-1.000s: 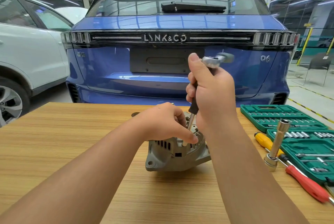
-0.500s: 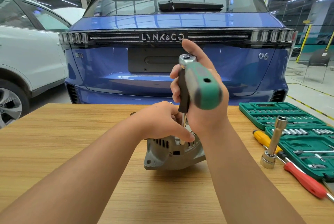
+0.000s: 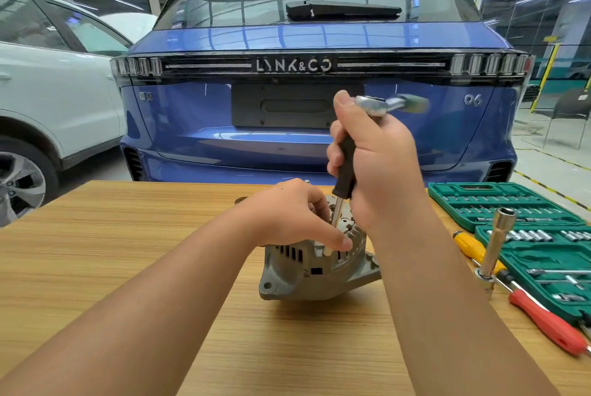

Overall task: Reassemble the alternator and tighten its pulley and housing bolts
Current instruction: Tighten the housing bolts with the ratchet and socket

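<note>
A grey cast alternator point(image 3: 297, 274) sits on the wooden table point(image 3: 128, 251), tilted slightly, vents facing me. My left hand point(image 3: 292, 215) rests on its top, fingers curled over the housing beside a steel shaft. My right hand point(image 3: 377, 159) grips a black-handled extension driver point(image 3: 345, 168) that stands nearly upright, its shaft reaching down into the alternator's top. A ratchet point(image 3: 382, 104) with a green handle sits on the driver's upper end; the handle points right and is blurred. The shaft's tip is hidden by my left fingers.
An open green socket set case point(image 3: 499, 203) lies at the table's right. Beside it are a yellow-handled screwdriver point(image 3: 473, 247), a red-handled screwdriver point(image 3: 547, 319) and an upright long steel socket point(image 3: 495, 245). A blue car point(image 3: 287, 127) stands right behind the table, a white car point(image 3: 48, 101) to the left.
The ratchet's green handle has swung from pointing toward me back to pointing right. Both hands and the alternator stay in place.
</note>
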Demonstrator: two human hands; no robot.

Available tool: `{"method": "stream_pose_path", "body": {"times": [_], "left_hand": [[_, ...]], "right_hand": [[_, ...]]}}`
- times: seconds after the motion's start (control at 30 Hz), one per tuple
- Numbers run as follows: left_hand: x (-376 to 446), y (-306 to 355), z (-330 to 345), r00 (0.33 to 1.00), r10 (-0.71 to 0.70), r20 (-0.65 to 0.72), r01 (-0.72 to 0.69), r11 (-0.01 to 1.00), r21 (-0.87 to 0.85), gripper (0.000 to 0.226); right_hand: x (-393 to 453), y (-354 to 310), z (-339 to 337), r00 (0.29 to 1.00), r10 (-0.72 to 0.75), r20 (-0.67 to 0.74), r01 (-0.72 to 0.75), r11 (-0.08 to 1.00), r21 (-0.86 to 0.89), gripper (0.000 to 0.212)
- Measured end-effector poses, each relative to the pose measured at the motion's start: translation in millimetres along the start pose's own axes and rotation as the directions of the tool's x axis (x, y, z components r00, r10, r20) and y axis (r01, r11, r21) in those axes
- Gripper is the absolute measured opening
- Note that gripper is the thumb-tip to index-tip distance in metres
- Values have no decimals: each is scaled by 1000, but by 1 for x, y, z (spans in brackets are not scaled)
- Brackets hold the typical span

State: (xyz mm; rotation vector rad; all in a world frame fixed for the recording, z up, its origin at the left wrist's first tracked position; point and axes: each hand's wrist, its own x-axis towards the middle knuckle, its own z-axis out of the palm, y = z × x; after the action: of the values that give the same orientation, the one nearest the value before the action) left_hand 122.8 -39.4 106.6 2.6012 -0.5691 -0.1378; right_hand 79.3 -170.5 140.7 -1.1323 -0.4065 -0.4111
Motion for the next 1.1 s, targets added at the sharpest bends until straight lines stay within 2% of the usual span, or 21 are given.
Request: {"method": "stream_pose_path", "body": {"times": [0.03, 0.1, 0.2, 0.3, 0.37, 0.47, 0.53, 0.6, 0.63, 0.7, 0.8, 0.9, 0.97, 1.0, 1.07, 1.1], "left_hand": [[1, -1, 0, 1000, 4, -7, -4, 1000, -3, 40], [2, -1, 0, 1000, 4, -7, -4, 1000, -11, 39], [3, -1, 0, 1000, -4, -2, 4, 1000, -7, 44], [1, 0, 0, 1000, 4, 11, -3, 1000, -22, 57], [0, 1, -1, 1000, 8, 21, -7, 1000, -24, 61], [-1, 1, -1, 1000, 8, 11, -8, 1000, -30, 55], [0, 1, -1, 1000, 14, 12, -13, 999, -36, 43], [0, 1, -1, 1000, 17, 13, -17, 999, -29, 41], [0, 0, 0, 1000, 19, 10, -19, 999, -26, 46], [0, 0, 0, 1000, 13, 7, -12, 1000, -19, 57], [0, 1, 0, 1000, -13, -5, 13, 1000, 2, 54], [0, 3, 0, 1000, -1, 20, 1, 1000, -16, 56], [0, 2, 1, 1000, -2, 14, 2, 1000, -22, 55], [0, 2, 1, 1000, -5, 0, 5, 1000, -16, 53], [2, 0, 0, 1000, -5, -21, 4, 1000, -4, 46], [2, 0, 0, 1000, -3, -18, 3, 1000, -7, 45]], "right_hand": [[0, -1, 1, 997, 13, 75, -18, 998, 61, 9], [1, 4, 1, 990, -55, 129, 39, 992, 122, 27], [0, 11, 2, 965, -226, 133, 226, 974, 15, 37], [0, 13, 5, 955, -232, 183, 242, 970, -34, 39], [-3, 15, 3, 957, -209, 201, 210, 977, 16, 41], [-2, 12, 1, 951, -151, 271, 101, 976, 191, 46], [4, 2, 3, 959, -54, 277, 6, 985, 172, 56], [9, -2, 5, 969, 61, 239, -78, 995, 60, 69], [8, -1, 4, 973, 46, 225, -58, 997, 48, 68], [3, 5, 3, 971, -21, 237, -14, 989, 145, 53], [-3, 6, 6, 986, 22, 166, -59, 974, 221, 41], [-3, 5, 7, 995, -100, -27, 100, 995, -1, 25], [0, 3, 2, 991, -93, -99, 86, 994, -70, 21], [1, 0, -1, 997, -24, -77, 20, 999, -48, 22], [2, -4, -7, 993, 69, 93, -79, 991, 106, 5], [2, -4, -6, 986, 59, 154, -85, 982, 167, 16]]}}
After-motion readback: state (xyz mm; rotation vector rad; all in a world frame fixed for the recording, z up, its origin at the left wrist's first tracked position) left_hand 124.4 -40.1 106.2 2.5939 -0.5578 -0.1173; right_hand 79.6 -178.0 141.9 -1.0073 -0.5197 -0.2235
